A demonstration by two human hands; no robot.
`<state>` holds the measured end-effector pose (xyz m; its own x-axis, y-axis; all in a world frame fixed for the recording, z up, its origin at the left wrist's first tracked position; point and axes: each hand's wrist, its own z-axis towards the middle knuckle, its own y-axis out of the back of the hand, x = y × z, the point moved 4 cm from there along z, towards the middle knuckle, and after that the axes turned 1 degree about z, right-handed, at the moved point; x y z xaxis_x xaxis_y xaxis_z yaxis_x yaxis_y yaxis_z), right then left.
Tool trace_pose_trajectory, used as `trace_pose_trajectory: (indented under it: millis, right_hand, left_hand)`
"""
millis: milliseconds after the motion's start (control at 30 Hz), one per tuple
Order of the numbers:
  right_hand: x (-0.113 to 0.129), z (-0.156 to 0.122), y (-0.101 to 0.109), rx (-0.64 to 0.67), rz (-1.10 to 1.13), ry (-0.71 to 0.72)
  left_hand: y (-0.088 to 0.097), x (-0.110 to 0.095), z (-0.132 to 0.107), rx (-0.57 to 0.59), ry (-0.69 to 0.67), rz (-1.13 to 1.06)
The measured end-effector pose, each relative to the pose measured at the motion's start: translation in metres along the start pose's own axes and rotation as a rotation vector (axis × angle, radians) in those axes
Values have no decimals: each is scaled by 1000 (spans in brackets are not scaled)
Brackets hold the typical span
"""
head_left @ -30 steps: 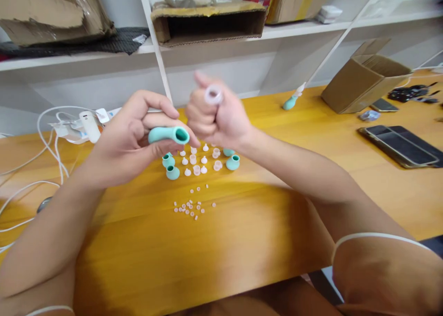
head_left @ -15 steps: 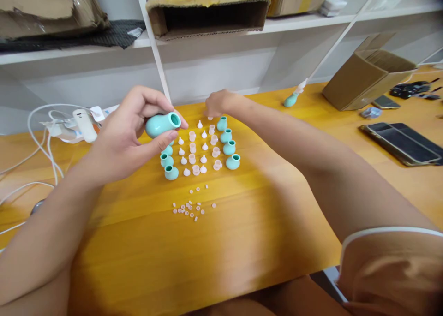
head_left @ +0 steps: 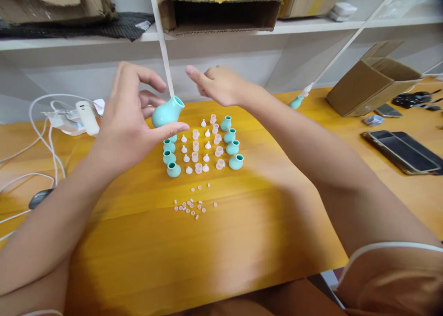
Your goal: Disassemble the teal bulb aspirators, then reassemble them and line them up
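My left hand [head_left: 134,117] holds a teal squeeze bulb [head_left: 165,113] between fingers and thumb, its open mouth tilted up to the right. My right hand [head_left: 221,85] is raised above the back of the table, thumb stretched out and apart from the curled fingers; nothing shows in it, though the fingers are partly hidden. Below both hands stand rows of small parts: teal bulbs [head_left: 236,162] along the outer sides, with white cone-shaped tips [head_left: 207,145] and clear little cups [head_left: 219,151] between. Several tiny clear rings [head_left: 191,205] lie scattered nearer me on the wooden table [head_left: 155,260].
A teal bulb with a clear tip [head_left: 296,102] lies at the back right. Beyond it are a cardboard box [head_left: 367,83] and phones [head_left: 404,150]. White cables [head_left: 50,154] and a dark mouse [head_left: 40,198] occupy the left. A shelf [head_left: 308,27] with boxes runs behind.
My right hand has lifted up and away from the back of the rows, its thumb now spread out. The left hand still holds the bulb, now tipped with its mouth higher.
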<state>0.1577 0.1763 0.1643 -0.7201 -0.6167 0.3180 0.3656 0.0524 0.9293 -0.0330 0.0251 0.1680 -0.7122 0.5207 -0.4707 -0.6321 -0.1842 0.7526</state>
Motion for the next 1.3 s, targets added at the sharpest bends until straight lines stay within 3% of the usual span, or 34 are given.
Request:
trace_pose_trajectory:
  millis: [100, 167, 267, 367, 467, 600, 700, 800, 867, 967, 1167, 1300]
  right_hand:
    - [49, -34, 6, 57, 232, 180]
    - [70, -49, 6, -19, 279, 268]
    - [84, -64, 0, -13, 263, 357]
    - [87, -70, 5, -22, 172, 398]
    - [68, -64, 23, -90, 21, 309]
    - [-12, -29, 36, -201, -281, -67]
    - [-79, 0, 10, -50, -378, -348]
    - [-115, 13, -30, 130, -417, -443]
    - [-121, 15, -48, 187, -439, -449]
    - [-119, 14, -58, 229, -457, -435]
    - [-113, 15, -55, 282, -505, -395]
    - [-109, 10, -48, 289, -471, -415]
  left_hand:
    - [0, 4, -2, -120, 22, -51]
    - [-4, 1, -2, -133, -28, -89]
    - [-7, -8, -2, -209, -153, -123]
    - [-10, -13, -3, -196, -220, -95]
    - [-11, -7, -2, -178, -240, 28]
    - [-5, 8, 0, -208, -324, 80]
    - [0, 12, 1, -208, -383, 97]
    - [3, 10, 1, -205, -401, 104]
    - [3, 8, 1, -184, -396, 104]
    - [5, 6, 0, -172, -396, 109]
    - [7, 5, 0, -167, -359, 108]
    - [5, 7, 1, -152, -413, 135]
